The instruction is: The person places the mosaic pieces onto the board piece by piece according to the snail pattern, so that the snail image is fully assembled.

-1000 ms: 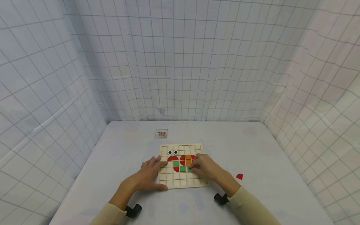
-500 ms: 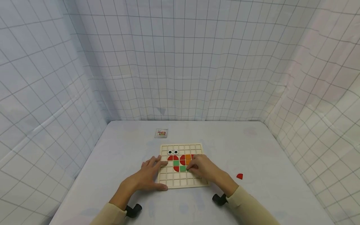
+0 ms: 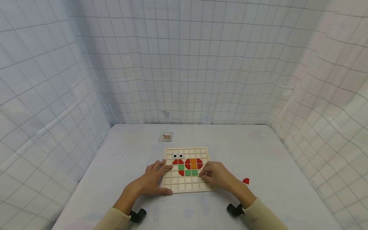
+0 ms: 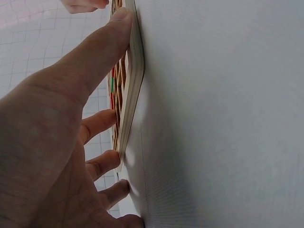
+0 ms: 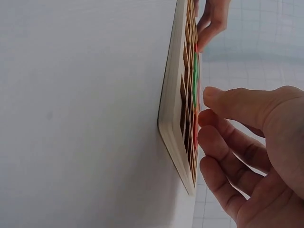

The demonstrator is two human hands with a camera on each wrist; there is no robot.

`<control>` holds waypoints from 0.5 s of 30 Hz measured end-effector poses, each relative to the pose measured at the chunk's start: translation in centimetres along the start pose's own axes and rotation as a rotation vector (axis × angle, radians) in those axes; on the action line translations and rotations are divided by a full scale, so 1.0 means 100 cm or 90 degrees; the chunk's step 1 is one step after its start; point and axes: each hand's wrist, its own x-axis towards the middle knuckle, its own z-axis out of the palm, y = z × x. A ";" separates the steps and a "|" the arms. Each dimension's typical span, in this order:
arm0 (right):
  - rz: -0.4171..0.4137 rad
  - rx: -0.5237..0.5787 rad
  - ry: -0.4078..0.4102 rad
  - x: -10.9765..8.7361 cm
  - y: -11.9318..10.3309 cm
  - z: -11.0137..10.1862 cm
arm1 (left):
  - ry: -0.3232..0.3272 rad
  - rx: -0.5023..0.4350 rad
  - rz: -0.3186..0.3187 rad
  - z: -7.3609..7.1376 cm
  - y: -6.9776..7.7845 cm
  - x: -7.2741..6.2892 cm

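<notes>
A pale wooden grid board [image 3: 189, 186] lies on the table, with coloured pieces set in its cells. Among them are two eye pieces [image 3: 178, 156], red quarter-rounds, orange squares [image 3: 193, 164] and green squares [image 3: 187, 172]. My left hand [image 3: 152, 182] rests spread on the board's left side, its thumb on the near edge in the left wrist view. Over the right part of the board is my right hand [image 3: 218, 175], next to the rightmost green square. In the right wrist view its thumb and fingers are bent and apart, with nothing visible between them.
A loose red quarter-round [image 3: 246, 181] lies on the table right of the board, beside my right forearm. Behind the board lies a small picture card [image 3: 165, 137]. Grid-patterned cloth walls [image 3: 184, 80] enclose the table at the back and sides.
My right hand has let go of the green square and moved a little right, uncovering that square and the red pieces above it. The left hand stays on the board.
</notes>
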 end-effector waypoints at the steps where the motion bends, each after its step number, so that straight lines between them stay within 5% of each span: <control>1: 0.002 -0.002 0.008 -0.005 0.002 -0.002 | 0.002 0.001 0.001 0.001 0.000 0.000; 15: 0.064 -0.066 0.092 -0.055 0.032 -0.051 | 0.003 0.012 0.017 -0.001 0.001 0.000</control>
